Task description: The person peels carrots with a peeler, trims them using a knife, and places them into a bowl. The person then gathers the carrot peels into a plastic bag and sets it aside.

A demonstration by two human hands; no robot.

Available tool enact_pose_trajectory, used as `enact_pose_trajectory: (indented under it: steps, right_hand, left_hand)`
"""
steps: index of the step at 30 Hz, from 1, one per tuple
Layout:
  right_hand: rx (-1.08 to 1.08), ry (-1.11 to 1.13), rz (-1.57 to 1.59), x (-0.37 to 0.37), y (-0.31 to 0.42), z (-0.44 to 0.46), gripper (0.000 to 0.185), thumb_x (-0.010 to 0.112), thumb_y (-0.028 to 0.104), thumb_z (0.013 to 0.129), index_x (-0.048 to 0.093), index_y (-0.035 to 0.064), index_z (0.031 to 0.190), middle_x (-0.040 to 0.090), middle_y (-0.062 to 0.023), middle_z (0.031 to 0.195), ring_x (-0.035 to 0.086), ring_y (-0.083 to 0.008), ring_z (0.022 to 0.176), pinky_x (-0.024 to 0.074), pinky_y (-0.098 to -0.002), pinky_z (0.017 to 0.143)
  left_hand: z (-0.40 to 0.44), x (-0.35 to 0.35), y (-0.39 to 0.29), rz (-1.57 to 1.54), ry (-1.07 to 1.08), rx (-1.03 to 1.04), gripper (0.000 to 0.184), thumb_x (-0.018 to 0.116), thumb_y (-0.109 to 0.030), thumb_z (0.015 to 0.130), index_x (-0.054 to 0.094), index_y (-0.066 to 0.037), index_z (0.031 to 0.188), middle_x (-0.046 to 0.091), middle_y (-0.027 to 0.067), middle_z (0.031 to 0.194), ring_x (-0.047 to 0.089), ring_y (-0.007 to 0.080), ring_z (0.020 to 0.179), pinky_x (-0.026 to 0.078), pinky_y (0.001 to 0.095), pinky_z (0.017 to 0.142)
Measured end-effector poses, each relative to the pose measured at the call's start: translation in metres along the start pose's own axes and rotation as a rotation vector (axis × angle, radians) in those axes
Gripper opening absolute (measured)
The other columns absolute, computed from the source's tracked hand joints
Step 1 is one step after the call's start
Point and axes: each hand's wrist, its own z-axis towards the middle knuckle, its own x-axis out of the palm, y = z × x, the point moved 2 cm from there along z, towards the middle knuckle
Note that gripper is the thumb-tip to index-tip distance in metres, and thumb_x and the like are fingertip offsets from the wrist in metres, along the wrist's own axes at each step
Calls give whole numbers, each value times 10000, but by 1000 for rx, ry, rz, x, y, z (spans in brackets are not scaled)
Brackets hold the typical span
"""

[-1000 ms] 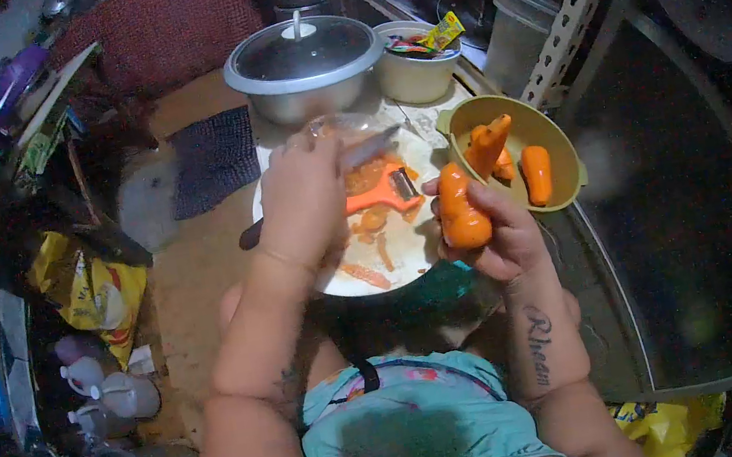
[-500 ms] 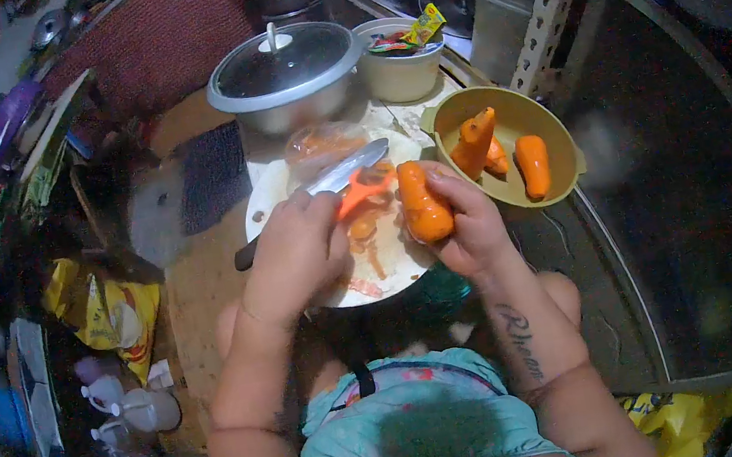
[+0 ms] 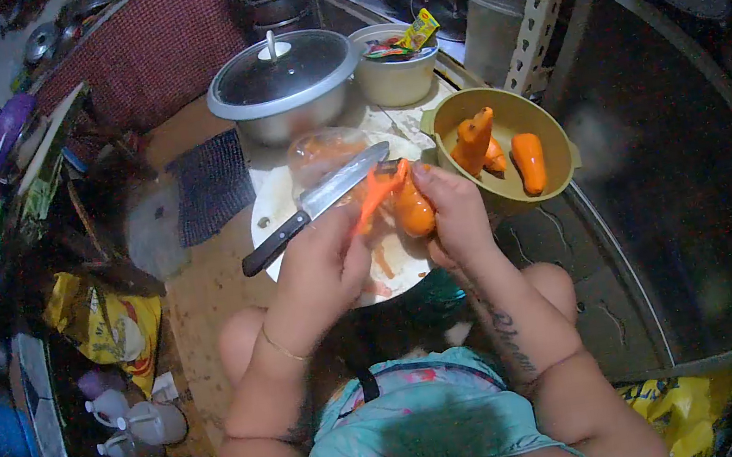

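My left hand (image 3: 323,258) is closed round the handle of an orange peeler (image 3: 373,199). The peeler's head meets the upper part of a carrot (image 3: 414,212), which my right hand (image 3: 460,215) grips from the right side. Both are held over a round white chopping board (image 3: 411,267) with orange peelings on it. A knife (image 3: 337,186) with a black handle lies across the board, beyond my left hand. Behind the blade sits a clear plastic bag (image 3: 327,150) with orange contents. To the right, several peeled carrots (image 3: 530,164) rest in a yellowish bowl (image 3: 567,177).
A lidded pot (image 3: 289,78) stands behind the board. Beside it is a cream tub (image 3: 398,82) holding packets. A dark mat (image 3: 212,186) lies to the left, with a yellow bag (image 3: 108,325) and white jugs (image 3: 155,423) lower down. A perforated metal post (image 3: 541,7) rises at the right.
The peeler has moved right onto the carrot, and its head now touches the upper part. The carrot has shifted slightly left and tilted. More of the knife's handle shows beside my left hand.
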Motion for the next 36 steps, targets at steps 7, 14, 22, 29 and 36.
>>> enact_pose_trajectory:
  steps: [7,14,22,29,36]
  right_hand:
    - [-101,20,-141,4,8,13,331,547,213,980,648,-47,1160,688,-121,1085,655,-185,962,511,-312,847]
    - [-260,-120,-205,17,22,53,330,502,271,1015,650,-25,1011,658,-79,894,629,-139,772,517,-296,692]
    - [-103,-382,69,32,22,72,315,469,261,1016,616,-13,1061,647,-106,827,630,-243,685,510,-379,627]
    - [-55,-128,154,25,25,52,391,483,364,1016,557,-5,1125,632,-131,921,638,-242,782,540,-371,688]
    - [-56,22,-259,17,16,27,317,536,228,984,643,-44,1106,680,-132,1006,670,-234,877,543,-348,787]
  left_hand:
    - [-4,-9,-7,34,-68,80,172,608,-76,853,596,-1,1007,597,211,790,613,390,761,489,448,660]
    - [-8,-1,-6,13,-62,50,262,609,-94,863,623,-24,1115,645,215,900,637,396,854,517,432,778]
    - [-15,6,-7,-58,-84,72,188,604,-107,862,603,-23,1031,637,223,869,631,414,819,506,475,715]
    - [-18,-15,-4,-86,-159,60,189,589,-126,869,593,-36,1035,636,235,860,632,428,794,504,490,705]
    - [-6,-10,21,-67,-213,26,211,566,-122,877,601,-19,1058,642,247,891,632,435,863,505,481,758]
